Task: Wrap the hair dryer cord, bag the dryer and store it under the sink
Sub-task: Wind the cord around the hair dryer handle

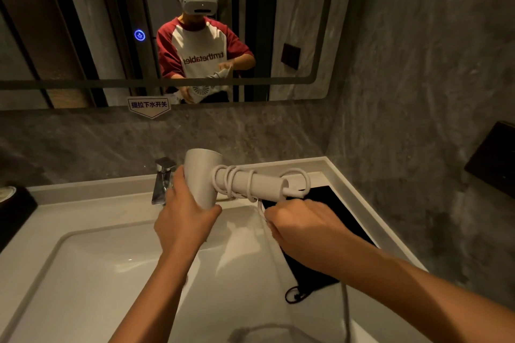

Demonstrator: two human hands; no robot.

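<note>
I hold a white hair dryer above the sink. My left hand grips its round barrel from below. The handle points right, with several loops of white cord wound around it. My right hand is closed on the cord just under the handle's end; a loose stretch of cord hangs down past my right forearm. A black drawstring bag lies flat on the counter to the right of the basin, partly hidden by my right hand and arm.
A chrome faucet stands behind the basin, just left of the dryer. A dark box sits at the counter's far left. The mirror above shows a person's reflection. Grey marble wall closes the right side, with a dark panel on it.
</note>
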